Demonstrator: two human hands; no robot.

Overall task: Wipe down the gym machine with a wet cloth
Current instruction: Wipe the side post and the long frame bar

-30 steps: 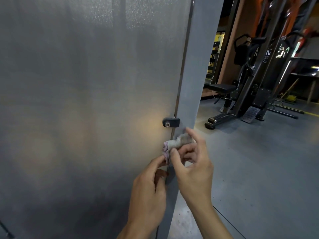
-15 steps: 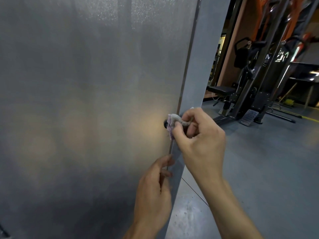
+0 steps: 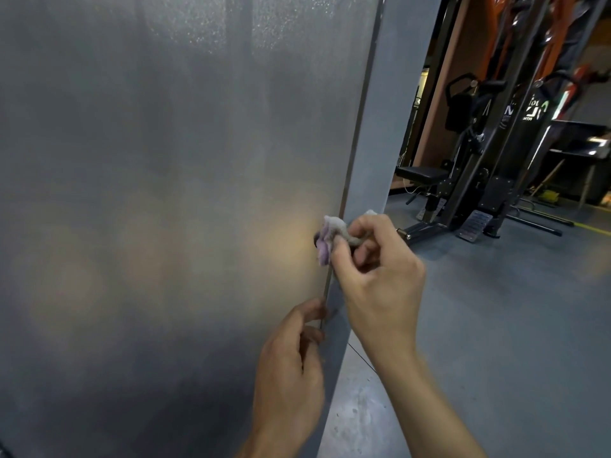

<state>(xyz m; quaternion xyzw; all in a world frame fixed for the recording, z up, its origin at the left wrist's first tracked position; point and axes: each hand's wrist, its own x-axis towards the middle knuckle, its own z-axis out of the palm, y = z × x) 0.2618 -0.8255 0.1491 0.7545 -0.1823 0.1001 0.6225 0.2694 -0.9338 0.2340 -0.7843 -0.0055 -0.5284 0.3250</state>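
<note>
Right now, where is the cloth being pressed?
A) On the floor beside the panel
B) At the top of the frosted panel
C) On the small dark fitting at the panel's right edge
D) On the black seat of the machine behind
C: the right hand pinches the bunched cloth against the dark fitting at the frosted panel's edge.

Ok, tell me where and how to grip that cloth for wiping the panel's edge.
Grip the cloth by its bunched tail, as the right hand does now, coming in from the right of the panel. The wad sticks out past the thumb toward the panel's edge, so the free end meets the surface while the fingers stay clear. The left hand rests lower on the edge.
</note>
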